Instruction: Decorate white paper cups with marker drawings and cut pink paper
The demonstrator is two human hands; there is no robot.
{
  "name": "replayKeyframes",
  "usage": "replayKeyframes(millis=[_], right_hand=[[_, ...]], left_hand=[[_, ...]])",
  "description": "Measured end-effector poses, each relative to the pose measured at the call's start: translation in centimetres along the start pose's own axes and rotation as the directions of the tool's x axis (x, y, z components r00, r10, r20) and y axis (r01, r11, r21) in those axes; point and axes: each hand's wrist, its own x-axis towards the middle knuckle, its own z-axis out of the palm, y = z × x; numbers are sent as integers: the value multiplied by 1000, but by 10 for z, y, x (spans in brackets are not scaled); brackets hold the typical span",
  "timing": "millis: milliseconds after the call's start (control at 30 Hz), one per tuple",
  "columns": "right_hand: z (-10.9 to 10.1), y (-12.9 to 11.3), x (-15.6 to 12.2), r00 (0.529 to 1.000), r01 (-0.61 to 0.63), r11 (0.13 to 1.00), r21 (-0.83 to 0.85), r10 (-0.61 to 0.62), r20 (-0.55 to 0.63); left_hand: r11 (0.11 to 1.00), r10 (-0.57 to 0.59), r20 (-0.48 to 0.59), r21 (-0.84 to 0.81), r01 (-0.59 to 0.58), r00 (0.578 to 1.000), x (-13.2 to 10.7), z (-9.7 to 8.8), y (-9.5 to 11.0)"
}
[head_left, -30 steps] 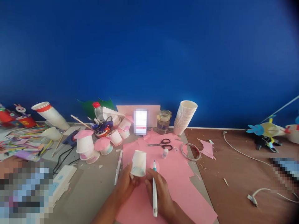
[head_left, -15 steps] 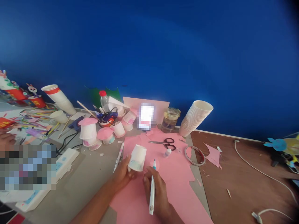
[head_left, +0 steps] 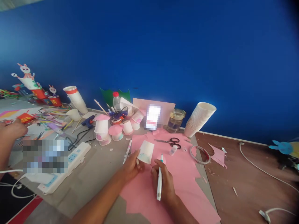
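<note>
My left hand grips a small white paper cup, held upside down and tilted, with blue and pink marks near its rim. My right hand is closed around a white pen with a teal tip, tip pointing up toward the cup. Both hands hover over a large pink paper sheet on the grey table. A small pink paper disc lies just beyond the pen tip.
Black scissors, a glue stick and a tape ring lie on the pink sheet. A stack of white cups, a jar, pink-topped cups, a power strip. Another person's hand at far left.
The view has swung left and tilted, showing more of the left table and another person's hand. My hands keep the cup and pen in the same hold.
</note>
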Motion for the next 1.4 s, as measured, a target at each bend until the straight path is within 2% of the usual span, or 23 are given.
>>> replayKeyframes(millis=[167, 300, 367, 567, 667, 733, 867, 1200, 1400], right_hand=[[0, 3, 6, 997, 76, 996, -40, -75, 11], [-4, 7, 10, 993, 30, 1000, 6, -29, -111], [-7, 7, 11, 991, -2, 999, 50, 9, -136], [-8, -7, 15, 986, 77, 993, 89, -63, -152], [-6, -15, 16, 981, 27, 991, 128, -1, -194], [-6, -19, 15, 986, 9, 988, 151, 16, -167], [-6, -22, 16, 996, 52, 992, 118, -42, -84], [-6, -24, 17, 992, 123, 992, 36, -121, -37], [-6, -21, 17, 994, 94, 996, 11, -93, -64]], left_hand=[[999, 32, 33, 11, -33, 999, 2, 1, -3], [996, 86, 36, -37, -85, 996, 5, 1, -3], [993, 107, 23, -51, -105, 994, 5, 1, -3], [990, 127, 4, -67, -126, 992, 8, -1, -4], [993, 110, 23, -41, -109, 994, 9, -3, -5], [995, 93, 36, -22, -92, 995, 8, -2, -4], [997, 81, 9, -10, -81, 997, 3, 5, -1], [998, 61, -16, 6, -61, 998, 1, 6, 0], [998, 66, -34, 5, -66, 997, 0, 7, 1]])
